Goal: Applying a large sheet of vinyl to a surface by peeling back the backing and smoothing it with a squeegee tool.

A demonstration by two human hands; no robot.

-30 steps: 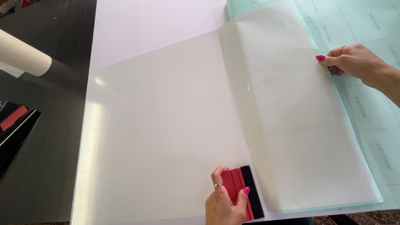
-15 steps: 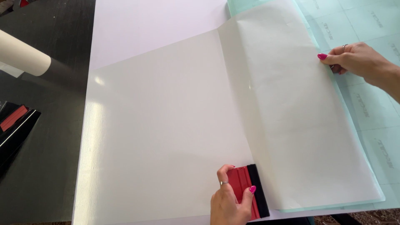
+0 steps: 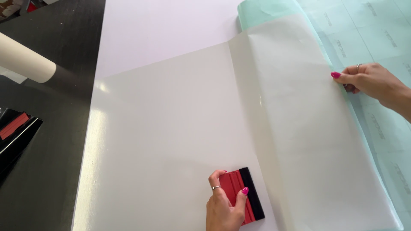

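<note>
Left hand (image 3: 224,209): gripping red squeegee (image 3: 240,195), black edge just left of the fold (image 3: 252,141).
Right hand (image 3: 370,81): pinching film (image 3: 299,119) edge, far right of fold.
Fold axis: runs away from the person.

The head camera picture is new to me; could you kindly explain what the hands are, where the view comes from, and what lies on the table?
The camera sits on the person's head and looks down at their two bare hands. The left hand grips a red plastic squeegee with a black edge, pressed flat on a large glossy white sheet. The right hand pinches the edge of a matte white backing paper, folded over onto a pale green gridded liner. A cream cardboard tube lies on the dark table.
</note>
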